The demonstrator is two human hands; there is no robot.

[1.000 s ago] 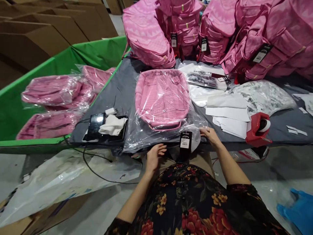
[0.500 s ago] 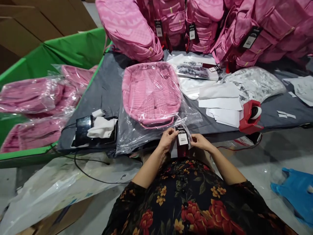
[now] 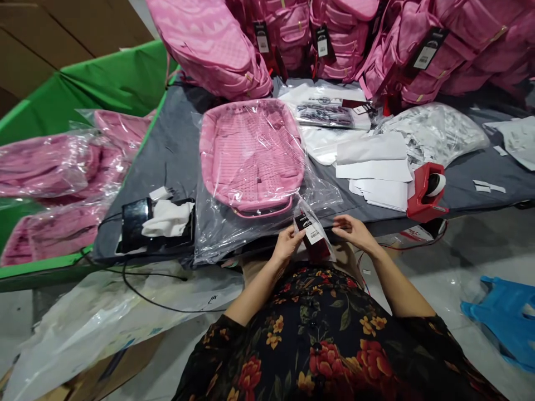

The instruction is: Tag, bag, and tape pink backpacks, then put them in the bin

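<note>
A pink backpack (image 3: 253,159) lies flat in a clear plastic bag (image 3: 217,236) at the table's front. Below its top handle hangs a black and dark red hang tag (image 3: 320,249) with a white barcode label; a whitish, see-through sheet or sleeve (image 3: 304,207) is around or behind it, I cannot tell which. My left hand (image 3: 287,244) pinches the tag at its left edge. To the right of the tag, my right hand (image 3: 353,231) is apart from it, fingers bent and spread, holding nothing.
On the grey table's right are white paper slips (image 3: 371,161), a red tape dispenser (image 3: 427,189) and a filled clear bag (image 3: 438,131). Tagged pink backpacks (image 3: 343,42) stand behind. At left are a black device (image 3: 136,220), a white cloth (image 3: 167,217) and a green bin (image 3: 112,72) holding bagged backpacks.
My right hand has let go of the tag's right side and moved right, its fingers opening. The tag now tilts in my left hand. The view has shifted slightly.
</note>
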